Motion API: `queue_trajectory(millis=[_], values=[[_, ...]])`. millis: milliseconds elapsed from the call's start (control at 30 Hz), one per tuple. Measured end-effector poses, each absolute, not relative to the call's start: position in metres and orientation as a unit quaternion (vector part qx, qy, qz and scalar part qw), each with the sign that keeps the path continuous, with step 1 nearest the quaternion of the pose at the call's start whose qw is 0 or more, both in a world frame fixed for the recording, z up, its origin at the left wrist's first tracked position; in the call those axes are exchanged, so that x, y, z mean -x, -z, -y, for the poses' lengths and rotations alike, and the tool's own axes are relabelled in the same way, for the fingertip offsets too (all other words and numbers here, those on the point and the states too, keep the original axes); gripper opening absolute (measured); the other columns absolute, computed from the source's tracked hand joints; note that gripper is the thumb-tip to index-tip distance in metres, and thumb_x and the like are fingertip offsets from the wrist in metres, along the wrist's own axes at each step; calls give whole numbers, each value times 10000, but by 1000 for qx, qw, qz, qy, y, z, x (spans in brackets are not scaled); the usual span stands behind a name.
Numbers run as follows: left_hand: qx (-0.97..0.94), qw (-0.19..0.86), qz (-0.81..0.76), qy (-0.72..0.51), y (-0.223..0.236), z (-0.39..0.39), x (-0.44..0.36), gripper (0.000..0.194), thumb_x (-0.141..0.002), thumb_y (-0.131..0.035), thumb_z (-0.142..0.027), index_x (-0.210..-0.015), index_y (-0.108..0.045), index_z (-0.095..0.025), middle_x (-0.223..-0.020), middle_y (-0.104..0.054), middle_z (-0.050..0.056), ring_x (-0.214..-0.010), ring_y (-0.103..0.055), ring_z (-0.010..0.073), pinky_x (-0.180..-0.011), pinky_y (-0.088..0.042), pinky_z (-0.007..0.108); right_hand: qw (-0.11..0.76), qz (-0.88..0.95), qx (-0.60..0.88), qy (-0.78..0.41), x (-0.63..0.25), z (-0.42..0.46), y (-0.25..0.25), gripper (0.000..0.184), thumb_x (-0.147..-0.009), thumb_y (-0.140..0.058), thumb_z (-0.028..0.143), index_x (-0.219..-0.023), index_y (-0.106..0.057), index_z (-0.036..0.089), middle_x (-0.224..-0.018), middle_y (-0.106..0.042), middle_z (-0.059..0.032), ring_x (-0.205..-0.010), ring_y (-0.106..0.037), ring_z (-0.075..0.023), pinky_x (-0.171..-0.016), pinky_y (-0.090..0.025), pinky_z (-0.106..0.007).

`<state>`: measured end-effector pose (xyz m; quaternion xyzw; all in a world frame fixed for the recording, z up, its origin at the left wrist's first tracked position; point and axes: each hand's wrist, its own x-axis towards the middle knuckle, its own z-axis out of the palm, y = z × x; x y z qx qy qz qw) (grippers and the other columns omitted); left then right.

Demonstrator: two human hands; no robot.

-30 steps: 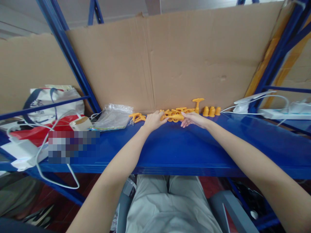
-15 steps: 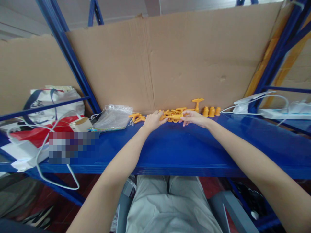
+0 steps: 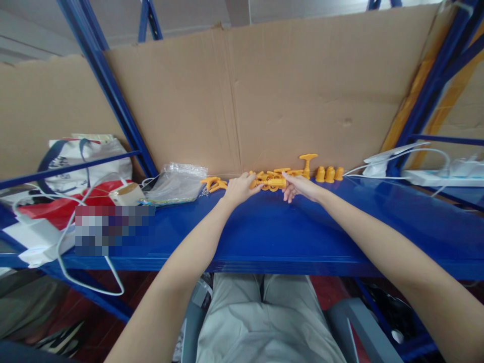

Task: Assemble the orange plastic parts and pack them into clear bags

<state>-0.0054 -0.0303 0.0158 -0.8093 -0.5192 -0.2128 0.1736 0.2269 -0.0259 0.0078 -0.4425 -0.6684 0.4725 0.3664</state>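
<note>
A yellow cylindrical plastic part lies sideways between my two hands, close to the back of the blue shelf. My left hand is closed around its left end, with the thumb toward me. At its right end is my right hand, thumb against the end and the other fingers curled below. Behind the part are several other yellow plastic pieces, partly hidden by it and by my hands. A yellow T-shaped handle stands upright beyond my right hand, with three yellow caps beside it.
Left of my left hand lie more yellow pieces and small metal bits. A clear plastic bag, white cables and a power adapter occupy the shelf's left side. Cardboard walls the back of the blue shelf.
My right hand has shifted its grip at the part's right end, its lower fingers dropping slightly and more of the part showing. My left hand has stayed nearly still.
</note>
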Motion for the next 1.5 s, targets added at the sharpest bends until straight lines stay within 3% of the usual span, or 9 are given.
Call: queue_trajectory(millis=[100,267,900,1133,1233,1367,1500], values=[[808,173,520,215,-16,30,5,376,-954,-500,-503,-1136,-624,-198,-1143,-665,121,-1032,-657,251,-804,-495,308,360,666,447,-476,-230,24,-9,593,-939,-387,687,-782,-646,177,-658,-732,-91,-462,-631,-122,-410,-455,-210],[807,171,522,218,-16,29,6,358,-949,-505,-504,-1103,-631,-207,-1104,-672,108,-1031,-654,239,-796,-490,290,388,686,417,-452,-236,23,-11,315,-838,-735,428,-1041,-655,201,-961,-769,-66,-626,-692,-119,-522,-512,-203],[810,162,513,232,-13,26,7,360,-951,-513,-496,-1121,-634,-203,-1121,-688,113,-1027,-668,248,-805,-494,298,436,609,431,-504,-225,34,-15,136,-898,-677,289,-861,-656,160,-742,-738,-64,-581,-660,-109,-541,-521,-192],[793,116,522,291,-9,15,15,417,-979,-477,-429,-1348,-490,-235,-1062,-724,75,-1030,-683,238,-841,-509,318,531,521,397,-538,-219,32,-19,115,-919,-616,194,-807,-599,173,-672,-701,-34,-535,-634,-100,-569,-535,-201],[757,103,576,292,-5,5,26,406,-979,-446,-366,-1348,-489,-201,-1143,-702,110,-1091,-662,255,-890,-510,346,593,505,406,-478,-223,24,-18,148,-882,-656,204,-805,-530,206,-690,-694,-16,-580,-656,-120,-610,-546,-230],[714,95,650,241,2,-8,45,449,-913,-491,-282,-1350,-512,-181,-1364,-588,148,-1287,-540,281,-1043,-446,388,660,550,411,-304,-229,5,-14,238,-795,-722,209,-847,-491,233,-774,-676,14,-690,-673,-149,-732,-552,-300],[657,53,729,186,8,-16,58,584,-869,-516,-326,-1436,-449,-203,-1511,-450,154,-1415,-391,329,-1129,-363,478,621,633,440,-143,-219,-15,-13,280,-759,-731,264,-912,-499,230,-864,-680,-12,-835,-671,-205,-831,-519,-380]])
